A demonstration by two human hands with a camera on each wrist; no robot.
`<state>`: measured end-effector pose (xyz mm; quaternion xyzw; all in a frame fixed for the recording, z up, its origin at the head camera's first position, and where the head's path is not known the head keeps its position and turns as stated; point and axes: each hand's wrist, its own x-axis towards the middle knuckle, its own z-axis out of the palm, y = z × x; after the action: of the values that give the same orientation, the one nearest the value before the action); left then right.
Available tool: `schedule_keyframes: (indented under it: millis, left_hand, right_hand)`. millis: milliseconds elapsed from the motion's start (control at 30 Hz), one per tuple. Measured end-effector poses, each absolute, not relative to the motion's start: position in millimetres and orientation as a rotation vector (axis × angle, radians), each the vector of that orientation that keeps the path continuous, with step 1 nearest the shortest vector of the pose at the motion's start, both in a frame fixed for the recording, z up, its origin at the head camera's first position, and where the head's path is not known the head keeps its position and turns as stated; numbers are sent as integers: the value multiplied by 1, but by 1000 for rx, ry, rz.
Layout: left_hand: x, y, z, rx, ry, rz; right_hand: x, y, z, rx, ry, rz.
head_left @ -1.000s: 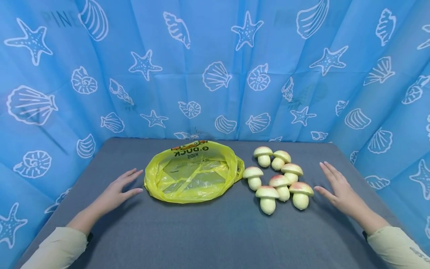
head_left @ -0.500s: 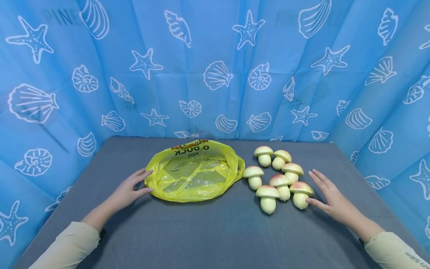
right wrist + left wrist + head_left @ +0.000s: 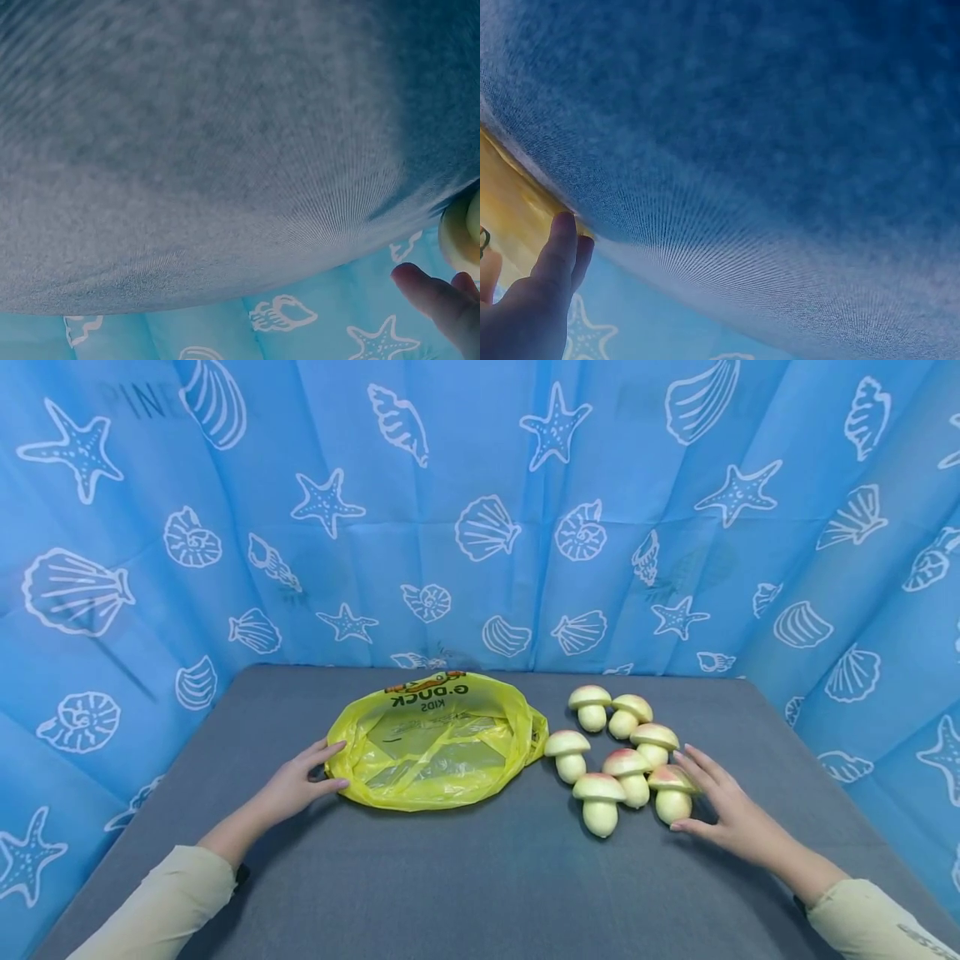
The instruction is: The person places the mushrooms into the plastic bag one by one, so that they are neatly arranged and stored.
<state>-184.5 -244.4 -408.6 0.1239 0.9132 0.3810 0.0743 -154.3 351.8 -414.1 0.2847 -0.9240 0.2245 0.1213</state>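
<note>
A yellow plastic bag (image 3: pixel 360 777) with a printed logo lies on the table, its wide mouth facing up. At its left rim, my left hand (image 3: pixel 296 783) has relaxed fingers and thumb overlapping the plastic; the left wrist view shows the fingers (image 3: pixel 555 251) right against the yellow edge. To the right of the bag is a group of several pale toy mushrooms with pinkish caps. My right hand (image 3: pixel 731 814) is spread around the nearest right-hand mushroom (image 3: pixel 672 807), fingers beside its cap and thumb by its stem. In the right wrist view, a mushroom (image 3: pixel 461 240) shows partly, past the fingertips.
The other mushrooms, such as the front one (image 3: pixel 600 817) and the back one (image 3: pixel 591 717), stand close together. A grey cloth covers the table (image 3: pixel 480 893). Behind it hangs a blue curtain (image 3: pixel 480 460) with white shells and starfish.
My left hand has moved right to the bag's left rim. My right hand has moved left, from beside the group to around the nearest mushroom. Bag and mushrooms stay in place.
</note>
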Motion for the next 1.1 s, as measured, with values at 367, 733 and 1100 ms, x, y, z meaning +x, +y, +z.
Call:
schedule_keyframes:
  millis: [367, 733, 1100]
  left_hand:
    - [-192, -248, -408, 290, 2712, 1145]
    - [-202, -247, -407, 246, 2639, 1209]
    - [-201, -243, -403, 252, 2660, 1144]
  right_hand:
    - [-154, 344, -416, 858, -2698, 614]
    - [-156, 342, -419, 814, -2722, 693]
    - [-157, 347, -421, 752, -2740, 768]
